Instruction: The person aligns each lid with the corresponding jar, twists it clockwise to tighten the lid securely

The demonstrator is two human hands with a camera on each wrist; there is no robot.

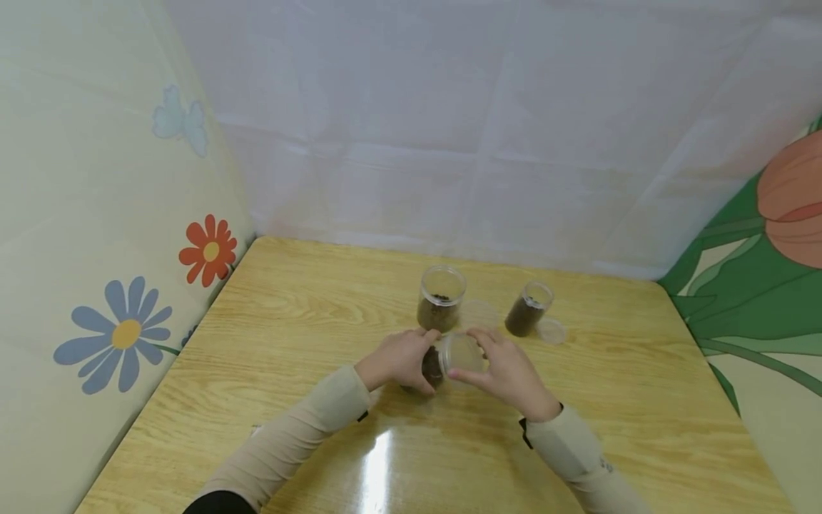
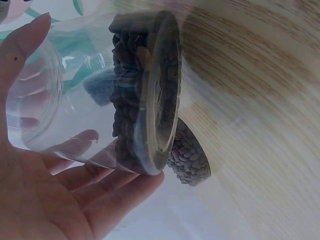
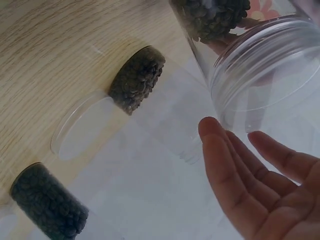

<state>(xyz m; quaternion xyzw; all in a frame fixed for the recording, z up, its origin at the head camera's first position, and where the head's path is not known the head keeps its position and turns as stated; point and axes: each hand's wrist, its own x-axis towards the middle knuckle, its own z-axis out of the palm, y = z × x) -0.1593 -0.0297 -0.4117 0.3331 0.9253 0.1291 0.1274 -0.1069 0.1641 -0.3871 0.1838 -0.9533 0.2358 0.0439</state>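
Note:
My left hand [image 1: 401,357] grips a clear plastic jar [image 2: 85,55] that is tipped on its side, with thumb and fingers on opposite sides. Dark brown beans [image 2: 131,95] are packed at its base end. The jar's clear round end with a ridged rim [image 3: 272,55] points to my right. Around that end, my right hand [image 1: 507,371] spreads its thumb and fingers. In the right wrist view, its fingertips [image 3: 207,125] are right at the rim's lower edge, lightly bent and not wrapped round it.
Behind my hands stands a wide clear jar [image 1: 442,293] part filled with dark beans, a clear lid [image 1: 479,314] beside it. Further right are a narrower jar of beans [image 1: 529,308] and a small lid [image 1: 552,330]. Printed cloth walls [image 1: 385,143] border the wooden table [image 1: 308,307].

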